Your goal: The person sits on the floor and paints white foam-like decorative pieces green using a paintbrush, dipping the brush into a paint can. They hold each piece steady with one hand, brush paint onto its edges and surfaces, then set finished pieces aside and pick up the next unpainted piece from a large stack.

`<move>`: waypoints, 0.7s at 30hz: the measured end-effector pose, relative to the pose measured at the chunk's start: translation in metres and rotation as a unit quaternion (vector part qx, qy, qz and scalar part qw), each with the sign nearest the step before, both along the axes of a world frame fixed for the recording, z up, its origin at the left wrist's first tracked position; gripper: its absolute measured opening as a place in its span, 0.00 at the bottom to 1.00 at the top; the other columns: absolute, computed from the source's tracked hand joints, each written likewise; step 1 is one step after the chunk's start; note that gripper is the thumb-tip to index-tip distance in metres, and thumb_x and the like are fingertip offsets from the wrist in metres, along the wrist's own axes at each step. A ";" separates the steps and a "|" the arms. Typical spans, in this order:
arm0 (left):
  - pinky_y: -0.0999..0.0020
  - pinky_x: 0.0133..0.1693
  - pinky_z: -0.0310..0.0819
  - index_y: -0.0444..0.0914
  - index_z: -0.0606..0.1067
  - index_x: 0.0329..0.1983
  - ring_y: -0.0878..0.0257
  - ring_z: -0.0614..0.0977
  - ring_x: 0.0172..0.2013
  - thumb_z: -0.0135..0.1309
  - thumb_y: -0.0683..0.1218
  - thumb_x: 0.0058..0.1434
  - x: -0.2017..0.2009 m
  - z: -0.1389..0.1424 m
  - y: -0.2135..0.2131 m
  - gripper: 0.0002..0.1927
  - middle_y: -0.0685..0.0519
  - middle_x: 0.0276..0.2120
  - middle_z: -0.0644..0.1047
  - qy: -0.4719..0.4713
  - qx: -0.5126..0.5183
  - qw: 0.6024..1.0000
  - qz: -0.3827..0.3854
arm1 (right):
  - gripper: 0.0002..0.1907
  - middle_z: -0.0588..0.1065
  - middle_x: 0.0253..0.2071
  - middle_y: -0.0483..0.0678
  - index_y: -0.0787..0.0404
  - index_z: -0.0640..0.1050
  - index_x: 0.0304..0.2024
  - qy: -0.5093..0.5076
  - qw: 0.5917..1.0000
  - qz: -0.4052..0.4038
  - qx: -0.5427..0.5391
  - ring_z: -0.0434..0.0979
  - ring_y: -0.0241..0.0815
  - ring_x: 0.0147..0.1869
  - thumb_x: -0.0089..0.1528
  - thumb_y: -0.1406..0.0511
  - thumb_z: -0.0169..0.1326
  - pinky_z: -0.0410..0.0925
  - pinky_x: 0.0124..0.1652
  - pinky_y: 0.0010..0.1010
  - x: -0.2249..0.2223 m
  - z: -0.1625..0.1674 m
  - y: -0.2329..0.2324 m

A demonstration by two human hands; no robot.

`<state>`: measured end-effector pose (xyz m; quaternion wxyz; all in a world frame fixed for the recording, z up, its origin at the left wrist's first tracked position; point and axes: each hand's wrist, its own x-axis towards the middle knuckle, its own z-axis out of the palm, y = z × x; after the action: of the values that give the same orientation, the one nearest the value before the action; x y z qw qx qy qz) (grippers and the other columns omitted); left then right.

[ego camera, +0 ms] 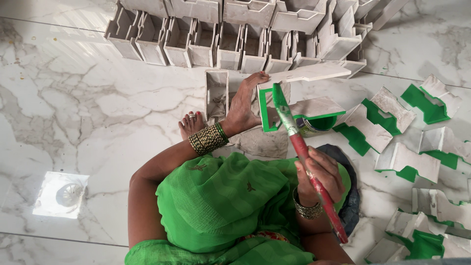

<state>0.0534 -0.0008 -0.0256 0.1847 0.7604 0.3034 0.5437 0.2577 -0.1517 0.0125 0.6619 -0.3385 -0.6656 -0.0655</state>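
My left hand (244,105), with bangles at the wrist, grips the top edge of a white moulded piece (304,93) that stands on the marble floor; its front rim is painted green. My right hand (319,176) is closed on the red handle of a paintbrush (294,135), whose green-coated bristles touch the upper left of that piece. A small paint tin (311,125) with green paint sits just behind the brush. My green garment fills the lower middle.
Rows of unpainted white moulded pieces (216,44) are stacked along the top. Several pieces with green-painted edges (392,132) lie scattered on the right. A square floor drain (61,195) is at lower left. My bare foot (191,122) rests by the left wrist.
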 end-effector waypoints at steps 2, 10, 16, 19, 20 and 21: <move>0.54 0.72 0.62 0.38 0.59 0.70 0.46 0.67 0.70 0.79 0.53 0.45 -0.001 0.000 0.001 0.55 0.43 0.68 0.66 -0.001 -0.001 1.000 0.003 | 0.14 0.79 0.41 0.59 0.67 0.75 0.38 0.004 1.000 0.012 -0.002 0.83 0.56 0.46 0.58 0.70 0.68 0.79 0.47 0.43 0.001 0.001 -0.001; 0.55 0.72 0.62 0.38 0.59 0.70 0.46 0.67 0.70 0.79 0.53 0.44 0.000 -0.001 0.000 0.56 0.43 0.68 0.66 0.001 0.000 1.000 -0.006 | 0.14 0.78 0.43 0.60 0.70 0.74 0.38 0.002 1.000 -0.015 -0.009 0.83 0.56 0.47 0.61 0.71 0.68 0.79 0.48 0.43 0.004 0.002 0.008; 0.54 0.71 0.61 0.37 0.59 0.69 0.45 0.66 0.69 0.80 0.54 0.42 -0.001 -0.001 0.002 0.57 0.42 0.67 0.65 0.006 0.005 1.000 0.001 | 0.14 0.79 0.44 0.55 0.66 0.74 0.38 0.082 0.993 0.085 0.021 0.84 0.52 0.47 0.58 0.68 0.67 0.81 0.49 0.42 0.003 -0.003 0.006; 0.54 0.72 0.62 0.38 0.59 0.70 0.46 0.67 0.70 0.79 0.53 0.44 -0.001 -0.002 0.002 0.56 0.43 0.68 0.66 0.003 0.005 1.000 -0.001 | 0.13 0.79 0.43 0.57 0.67 0.75 0.38 0.062 0.998 0.029 0.014 0.83 0.54 0.48 0.58 0.71 0.68 0.80 0.49 0.43 0.004 -0.002 0.011; 0.54 0.72 0.62 0.38 0.59 0.70 0.46 0.67 0.70 0.79 0.53 0.44 -0.001 -0.002 0.001 0.56 0.43 0.68 0.66 0.001 0.005 1.000 -0.002 | 0.13 0.79 0.43 0.58 0.67 0.75 0.38 0.045 0.999 0.021 0.002 0.83 0.55 0.48 0.58 0.72 0.68 0.80 0.49 0.44 0.005 0.000 0.012; 0.54 0.72 0.61 0.38 0.59 0.70 0.46 0.67 0.70 0.79 0.53 0.44 -0.001 -0.002 0.001 0.56 0.43 0.67 0.66 -0.002 0.006 1.000 -0.002 | 0.13 0.79 0.43 0.58 0.67 0.75 0.39 0.027 0.999 0.014 -0.009 0.83 0.55 0.48 0.58 0.72 0.68 0.79 0.49 0.44 0.006 0.002 0.013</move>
<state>0.0524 -0.0003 -0.0273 0.1814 0.7612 0.2982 0.5465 0.2638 -0.1384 0.0145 0.6774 -0.3366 -0.6528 -0.0411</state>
